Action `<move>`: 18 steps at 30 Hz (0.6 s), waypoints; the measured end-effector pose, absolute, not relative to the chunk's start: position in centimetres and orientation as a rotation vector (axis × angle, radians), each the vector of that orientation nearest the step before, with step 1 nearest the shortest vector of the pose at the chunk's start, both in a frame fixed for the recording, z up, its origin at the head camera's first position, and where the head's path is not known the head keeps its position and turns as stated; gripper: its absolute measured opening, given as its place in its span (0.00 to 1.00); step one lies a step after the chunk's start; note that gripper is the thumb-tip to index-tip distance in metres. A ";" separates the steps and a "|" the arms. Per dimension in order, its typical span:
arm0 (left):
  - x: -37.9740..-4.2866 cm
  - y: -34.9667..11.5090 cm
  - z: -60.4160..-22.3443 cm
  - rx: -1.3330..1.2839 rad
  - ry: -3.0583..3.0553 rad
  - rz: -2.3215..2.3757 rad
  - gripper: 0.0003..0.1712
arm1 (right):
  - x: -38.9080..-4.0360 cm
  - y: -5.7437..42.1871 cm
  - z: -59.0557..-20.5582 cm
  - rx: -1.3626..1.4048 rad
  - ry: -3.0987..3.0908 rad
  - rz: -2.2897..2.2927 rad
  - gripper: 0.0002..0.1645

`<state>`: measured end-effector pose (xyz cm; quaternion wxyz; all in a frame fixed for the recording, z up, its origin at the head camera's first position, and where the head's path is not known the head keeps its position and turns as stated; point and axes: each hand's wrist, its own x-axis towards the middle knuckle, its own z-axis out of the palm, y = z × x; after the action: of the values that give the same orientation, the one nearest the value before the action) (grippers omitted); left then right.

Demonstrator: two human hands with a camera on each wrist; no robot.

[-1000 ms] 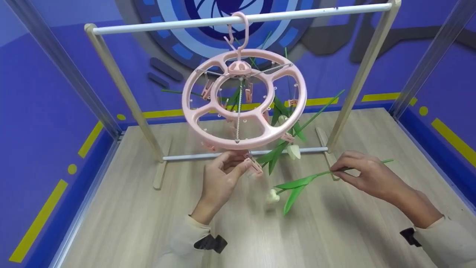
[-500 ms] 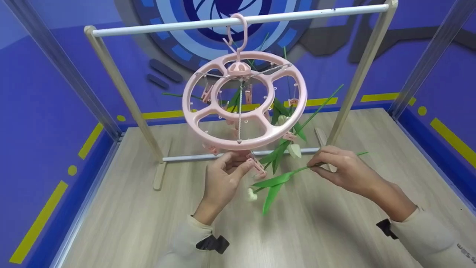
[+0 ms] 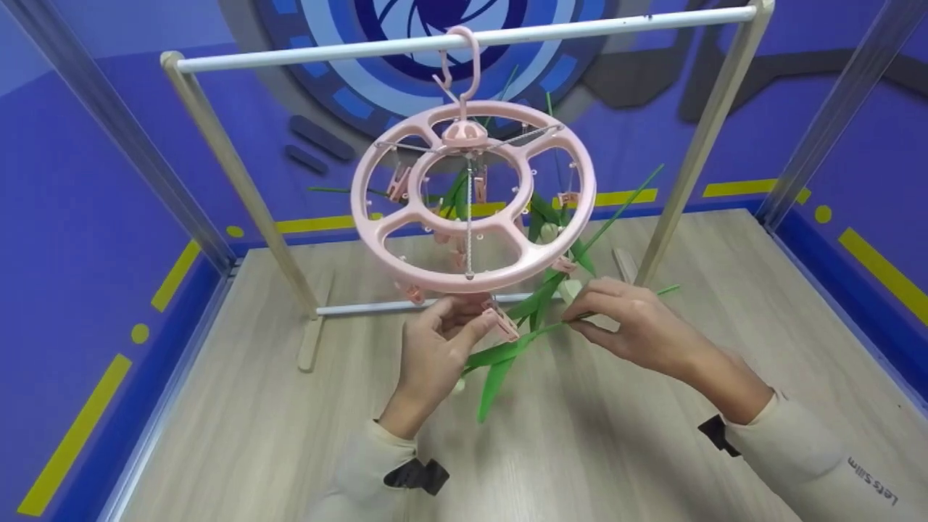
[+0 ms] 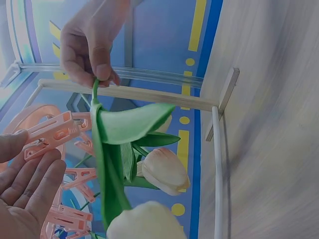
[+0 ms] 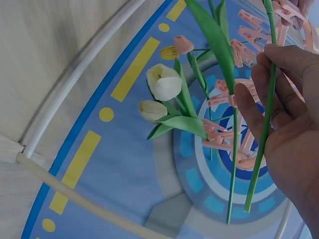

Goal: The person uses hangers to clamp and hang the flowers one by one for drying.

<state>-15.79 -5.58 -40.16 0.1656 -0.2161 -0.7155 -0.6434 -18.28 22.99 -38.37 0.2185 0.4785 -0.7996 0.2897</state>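
Observation:
My left hand (image 3: 435, 355) pinches a pink clothespin (image 3: 502, 325) between thumb and fingers, at the front rim of a round pink drying hanger (image 3: 471, 279). My right hand (image 3: 641, 326) holds an artificial white tulip by its green stem (image 5: 264, 134), thumb and fingertips around it. In the left wrist view that tulip's white bloom (image 4: 147, 224) points away from the right hand, and its broad leaf (image 4: 134, 122) passes close beside the clothespin's tip. The head view shows the bloom mostly hidden behind the left hand.
The hanger hooks over the white top bar (image 3: 304, 51) of a wooden stand (image 3: 232, 167). Several pink clothespins dangle from it, and other tulips (image 5: 164, 82) hang bloom-down at its right and back. A light wood tabletop (image 3: 239, 435) and blue patterned walls (image 3: 87, 181) surround it.
My right hand has moved left with the tulip, bringing its leaf and stem up to the clothespin. The left hand has stayed nearly still, holding the clothespin.

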 end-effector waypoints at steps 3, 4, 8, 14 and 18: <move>-15.9 -5.4 -40.2 -0.619 -2.027 -1.841 0.12 | -18.2 22.4 -38.2 1.331 -2.208 0.807 0.24; -15.9 -5.4 -40.2 -0.620 -2.025 -1.844 0.12 | -18.2 22.2 -38.2 1.339 -2.197 0.804 0.24; -15.9 -5.3 -40.2 -0.623 -2.027 -1.844 0.13 | -18.3 21.5 -38.1 1.365 -2.148 0.781 0.25; -15.8 -5.2 -40.2 -0.625 -2.035 -1.823 0.13 | -18.4 20.7 -38.1 1.381 -2.124 0.772 0.24; -15.8 -5.1 -40.2 -0.622 -2.038 -1.809 0.13 | -18.5 20.2 -38.0 1.397 -2.100 0.784 0.24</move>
<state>-15.79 -5.14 -40.17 0.1724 -0.2193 -0.7183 -0.6374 -18.46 20.17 -38.02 0.2475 0.5126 -0.7703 0.2875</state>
